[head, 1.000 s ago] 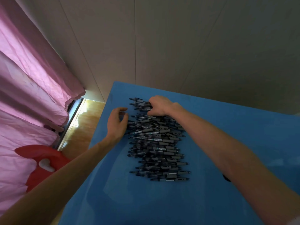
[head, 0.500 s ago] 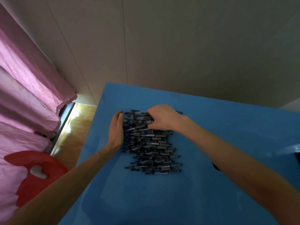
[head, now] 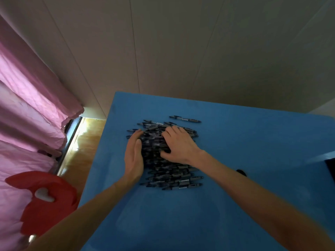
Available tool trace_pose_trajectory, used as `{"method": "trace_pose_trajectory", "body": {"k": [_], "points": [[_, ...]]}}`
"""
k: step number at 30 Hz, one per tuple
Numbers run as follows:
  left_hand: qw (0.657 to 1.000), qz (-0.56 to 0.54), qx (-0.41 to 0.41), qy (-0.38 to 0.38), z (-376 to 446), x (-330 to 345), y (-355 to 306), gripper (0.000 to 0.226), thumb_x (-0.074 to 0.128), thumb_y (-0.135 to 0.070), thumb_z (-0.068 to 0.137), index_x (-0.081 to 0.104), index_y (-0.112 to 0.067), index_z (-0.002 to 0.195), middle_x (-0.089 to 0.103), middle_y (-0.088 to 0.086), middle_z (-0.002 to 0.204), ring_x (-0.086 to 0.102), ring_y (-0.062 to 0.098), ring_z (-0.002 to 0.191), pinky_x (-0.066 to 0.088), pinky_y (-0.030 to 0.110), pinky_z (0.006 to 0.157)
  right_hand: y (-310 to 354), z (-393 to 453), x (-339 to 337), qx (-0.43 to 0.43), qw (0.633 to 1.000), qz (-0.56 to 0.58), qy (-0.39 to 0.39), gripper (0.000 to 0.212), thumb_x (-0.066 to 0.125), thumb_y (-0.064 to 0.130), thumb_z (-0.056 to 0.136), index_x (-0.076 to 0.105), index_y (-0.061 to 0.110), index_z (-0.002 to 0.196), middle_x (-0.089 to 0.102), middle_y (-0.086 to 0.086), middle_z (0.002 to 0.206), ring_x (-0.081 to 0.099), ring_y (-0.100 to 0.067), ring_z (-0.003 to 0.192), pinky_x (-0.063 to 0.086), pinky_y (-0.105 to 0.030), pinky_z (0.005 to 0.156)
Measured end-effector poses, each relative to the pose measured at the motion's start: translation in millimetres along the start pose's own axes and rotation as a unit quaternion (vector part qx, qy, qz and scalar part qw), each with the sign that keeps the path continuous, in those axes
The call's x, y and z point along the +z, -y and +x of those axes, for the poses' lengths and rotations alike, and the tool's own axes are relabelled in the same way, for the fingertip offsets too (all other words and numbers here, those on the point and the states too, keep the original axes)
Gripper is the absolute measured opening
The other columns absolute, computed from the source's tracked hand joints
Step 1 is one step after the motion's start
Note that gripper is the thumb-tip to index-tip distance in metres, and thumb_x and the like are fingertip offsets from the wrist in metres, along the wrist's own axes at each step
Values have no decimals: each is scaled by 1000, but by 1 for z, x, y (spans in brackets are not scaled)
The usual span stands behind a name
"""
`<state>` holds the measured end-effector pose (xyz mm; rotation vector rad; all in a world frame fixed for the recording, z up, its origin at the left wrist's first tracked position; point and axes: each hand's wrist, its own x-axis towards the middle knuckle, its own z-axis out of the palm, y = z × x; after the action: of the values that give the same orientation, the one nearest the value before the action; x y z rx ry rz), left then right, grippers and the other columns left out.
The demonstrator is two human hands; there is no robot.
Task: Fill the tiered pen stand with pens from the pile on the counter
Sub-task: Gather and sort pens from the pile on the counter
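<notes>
A pile of dark pens [head: 172, 176] lies on the blue counter [head: 253, 134], towards its left side. My left hand [head: 134, 156] stands on edge against the pile's left flank, its fingers straight and touching the pens. My right hand [head: 181, 147] lies on top of the pile, fingers curled down over a bunch of pens and thumb dug in beneath them. One stray pen [head: 184, 119] lies alone just beyond the pile. No tiered pen stand is in view.
A small black object [head: 241, 172] sits behind my right forearm. A dark shape [head: 330, 165] cuts in at the right edge. Left of the counter are a pink curtain [head: 27, 115], a red object [head: 45, 205] and wooden floor [head: 85, 142]. A wall runs behind.
My left hand has flattened and pushed in against the pile's left side. My right hand has slid nearer over the pile, leaving one pen behind at the far end.
</notes>
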<state>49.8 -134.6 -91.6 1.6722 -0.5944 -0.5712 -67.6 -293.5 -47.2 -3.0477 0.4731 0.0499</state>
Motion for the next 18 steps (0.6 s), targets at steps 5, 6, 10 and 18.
{"method": "trace_pose_trajectory", "body": {"k": [5,6,10,18], "points": [[997,64,43,15,-13,7,6,56,30,-52,105,46,-22,150,40,-12,158,31,3,148,29,46,123,4,-12,5,0,1000,-1,-30,84,41,76,88,51,9,138,52,-7,134,47,-25,123,39,-42,107],[997,65,43,17,-14,7,7,56,30,-52,105,45,-22,150,40,-11,158,32,3,148,30,46,123,3,-15,5,-2,999,-1,-34,88,40,78,88,49,9,141,51,-7,138,46,-26,127,37,-42,110],[993,100,54,26,-18,8,8,56,31,-51,105,40,-23,152,36,-12,160,29,4,149,28,49,123,3,-26,11,-2,1000,-6,-28,102,33,86,87,39,6,151,42,-9,152,35,-28,141,24,-46,120],[972,209,99,50,-21,9,9,62,26,-50,106,24,-20,161,19,-10,168,10,4,155,8,47,128,10,-45,18,55,997,-8,-48,91,23,75,98,25,7,159,28,-11,164,18,-30,154,12,-57,123]]}}
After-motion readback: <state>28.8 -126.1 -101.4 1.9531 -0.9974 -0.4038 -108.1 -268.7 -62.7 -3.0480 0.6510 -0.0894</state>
